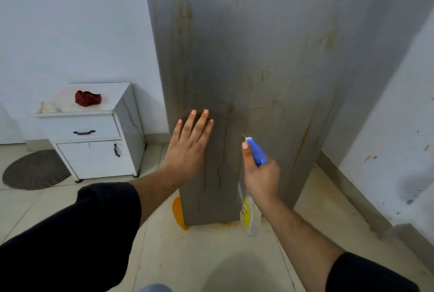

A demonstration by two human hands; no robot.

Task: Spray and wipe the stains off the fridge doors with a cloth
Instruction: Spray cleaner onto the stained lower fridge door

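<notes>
The grey fridge door [258,57] fills the middle of the view, streaked with orange-brown stains and wet drips. My left hand [190,148] lies flat against its lower part, fingers straight and spread. My right hand [260,174] grips a clear spray bottle [250,219] with a yellow label and a blue spray head [257,152]; the nozzle points at the door just right of my left hand. A red cloth [87,98] lies crumpled on top of the white cabinet to the left, away from both hands.
A white cabinet [94,132] with a drawer and a door stands left of the fridge. A dark oval mat [35,169] lies on the tiled floor. An orange puddle [179,214] sits at the fridge's base. A stained white wall [399,127] closes in on the right.
</notes>
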